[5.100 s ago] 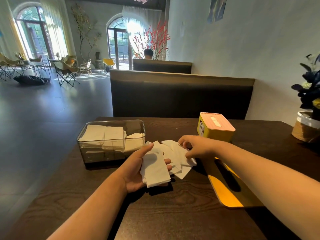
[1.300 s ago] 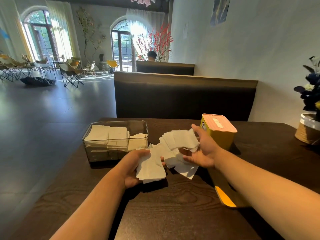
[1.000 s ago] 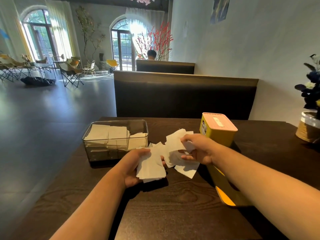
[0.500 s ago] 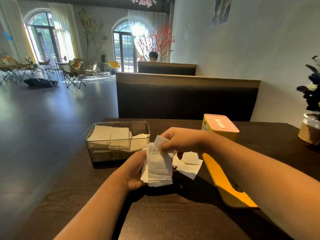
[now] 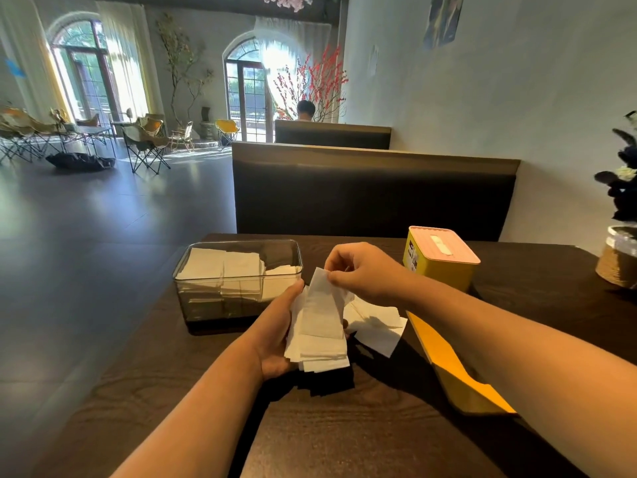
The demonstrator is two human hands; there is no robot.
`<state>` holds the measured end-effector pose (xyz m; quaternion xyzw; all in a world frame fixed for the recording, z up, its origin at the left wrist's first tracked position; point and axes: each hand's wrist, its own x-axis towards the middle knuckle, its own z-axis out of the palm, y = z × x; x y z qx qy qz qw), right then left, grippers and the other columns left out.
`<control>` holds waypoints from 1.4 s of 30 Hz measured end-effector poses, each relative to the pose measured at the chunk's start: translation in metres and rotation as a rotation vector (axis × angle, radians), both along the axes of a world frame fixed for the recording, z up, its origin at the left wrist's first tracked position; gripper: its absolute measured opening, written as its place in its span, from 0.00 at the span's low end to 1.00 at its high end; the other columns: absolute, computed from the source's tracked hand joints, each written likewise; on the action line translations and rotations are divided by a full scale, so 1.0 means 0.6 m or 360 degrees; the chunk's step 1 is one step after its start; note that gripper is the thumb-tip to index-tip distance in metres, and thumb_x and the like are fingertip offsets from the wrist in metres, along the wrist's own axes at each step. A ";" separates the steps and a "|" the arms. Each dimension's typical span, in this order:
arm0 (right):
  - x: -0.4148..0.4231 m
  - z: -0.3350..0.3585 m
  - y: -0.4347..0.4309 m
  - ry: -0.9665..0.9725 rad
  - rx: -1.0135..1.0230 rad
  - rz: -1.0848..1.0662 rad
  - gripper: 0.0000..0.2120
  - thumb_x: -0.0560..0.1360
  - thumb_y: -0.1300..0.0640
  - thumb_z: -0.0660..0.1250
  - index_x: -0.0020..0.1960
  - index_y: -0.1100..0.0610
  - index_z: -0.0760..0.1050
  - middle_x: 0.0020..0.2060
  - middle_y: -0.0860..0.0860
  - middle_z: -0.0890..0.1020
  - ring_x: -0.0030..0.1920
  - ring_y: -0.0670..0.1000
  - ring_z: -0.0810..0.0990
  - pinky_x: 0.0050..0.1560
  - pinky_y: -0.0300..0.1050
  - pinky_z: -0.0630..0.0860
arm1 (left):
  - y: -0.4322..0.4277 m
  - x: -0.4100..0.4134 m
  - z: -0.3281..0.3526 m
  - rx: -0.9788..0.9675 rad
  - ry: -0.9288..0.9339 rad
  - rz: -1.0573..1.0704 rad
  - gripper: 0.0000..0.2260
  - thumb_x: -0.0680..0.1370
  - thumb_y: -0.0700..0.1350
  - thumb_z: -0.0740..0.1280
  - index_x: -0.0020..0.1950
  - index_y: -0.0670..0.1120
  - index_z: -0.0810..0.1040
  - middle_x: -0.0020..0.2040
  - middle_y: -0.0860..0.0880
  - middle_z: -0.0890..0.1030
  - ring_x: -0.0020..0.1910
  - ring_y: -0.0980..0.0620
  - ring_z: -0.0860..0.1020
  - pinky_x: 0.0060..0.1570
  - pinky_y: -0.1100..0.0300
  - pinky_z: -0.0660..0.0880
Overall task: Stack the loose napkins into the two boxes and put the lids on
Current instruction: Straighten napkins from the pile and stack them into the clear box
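Napkins (image 5: 320,334) sit as an uneven stack gripped in the left hand (image 5: 275,336) just beside the clear box (image 5: 220,305), right hand (image 5: 367,276) pinching the top sheet's corner; edges should be squared before loading, and loose sheets (image 5: 377,324) on the table (image 5: 344,426) await collection.

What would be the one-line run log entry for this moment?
left hand: holds napkin stack | right hand: pinches top napkin | clear box: holds napkins, no lid | yellow box: lid on

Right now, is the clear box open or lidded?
Open. No lid sits on the clear box; its rim is bare, and the napkins inside show from above, piled near the top.
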<state>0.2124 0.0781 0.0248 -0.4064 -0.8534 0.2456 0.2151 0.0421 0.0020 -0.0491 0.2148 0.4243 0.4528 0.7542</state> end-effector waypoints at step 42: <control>0.131 -0.049 0.070 -0.0877 -0.0033 0.0048 0.15 0.81 0.48 0.70 0.68 0.45 0.78 0.68 0.45 0.78 0.66 0.47 0.77 0.64 0.41 0.78 | -0.003 0.004 0.003 0.0023 0.0227 0.0061 0.23 0.78 0.49 0.75 0.70 0.44 0.76 0.60 0.38 0.85 0.62 0.38 0.84 0.62 0.48 0.77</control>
